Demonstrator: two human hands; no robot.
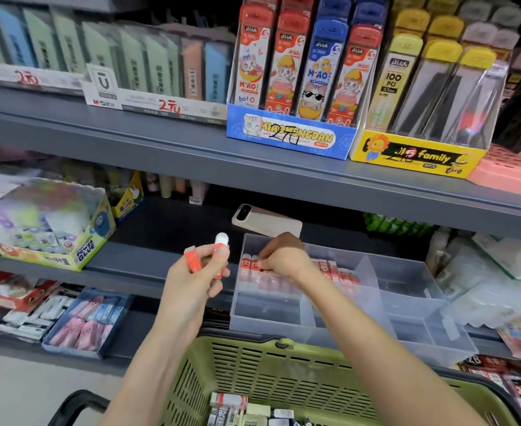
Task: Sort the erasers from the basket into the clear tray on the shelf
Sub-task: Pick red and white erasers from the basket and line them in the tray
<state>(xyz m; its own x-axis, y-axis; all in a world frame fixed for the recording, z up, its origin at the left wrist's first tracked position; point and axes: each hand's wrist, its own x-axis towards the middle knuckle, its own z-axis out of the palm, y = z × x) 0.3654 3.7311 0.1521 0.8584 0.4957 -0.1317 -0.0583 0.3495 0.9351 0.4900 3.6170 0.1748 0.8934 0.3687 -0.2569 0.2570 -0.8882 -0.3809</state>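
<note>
1. Head view, centre of frame: the left hand (191, 281) is raised before the shelf edge. Its fingers and thumb curl round two red-sleeved erasers (194, 262), white ends up.
2. Just right of centre: the right hand (283, 256) reaches into the rear left part of the clear tray (406, 265). Its fingers bend down onto a row of red erasers (246, 264) standing there; whether they pinch one cannot be told.
3. The tray sits on the grey lower shelf (136, 256), centre right.
4. Bottom centre: the green basket (268, 364), just below the tray, holds loose erasers (237, 404).
5. Above the tray: a phone (266, 224) lies on the shelf, camera side up.
</note>
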